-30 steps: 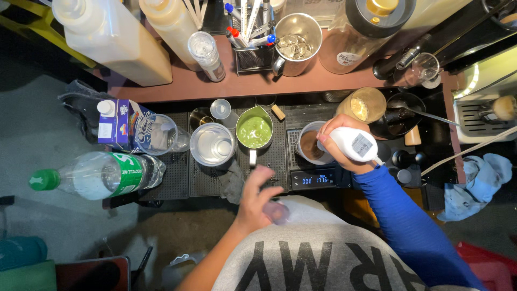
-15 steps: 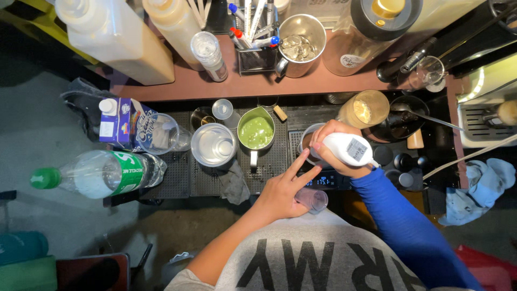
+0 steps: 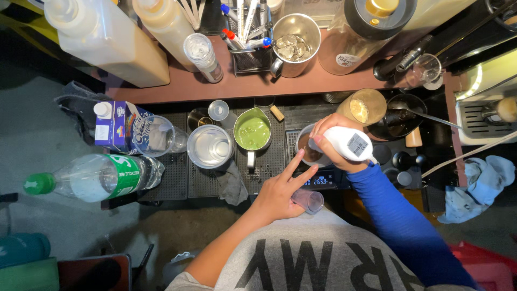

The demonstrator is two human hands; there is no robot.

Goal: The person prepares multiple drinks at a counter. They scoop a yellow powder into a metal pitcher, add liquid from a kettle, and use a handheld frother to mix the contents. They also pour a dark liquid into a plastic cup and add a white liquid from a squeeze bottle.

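Right hand (image 3: 329,141) clenched around white handheld frother (image 3: 349,144), long axis left-right, tip toward cup (image 3: 311,147).

- The handheld mixer (image 3: 347,144) in the right hand (image 3: 329,141) is glossy white plastic.
- At eleven o'clock from it, the jug of green liquid (image 3: 252,133) is shiny metal.
- The small cup (image 3: 308,200) by the left hand (image 3: 280,191) is clear plastic.
- The water bottle (image 3: 97,177), at nine o'clock, is clear plastic with a glossy green label.
- The shelf (image 3: 258,83) at twelve o'clock looks like smooth brown wood.
- The right sleeve (image 3: 398,221) is matt blue cloth.
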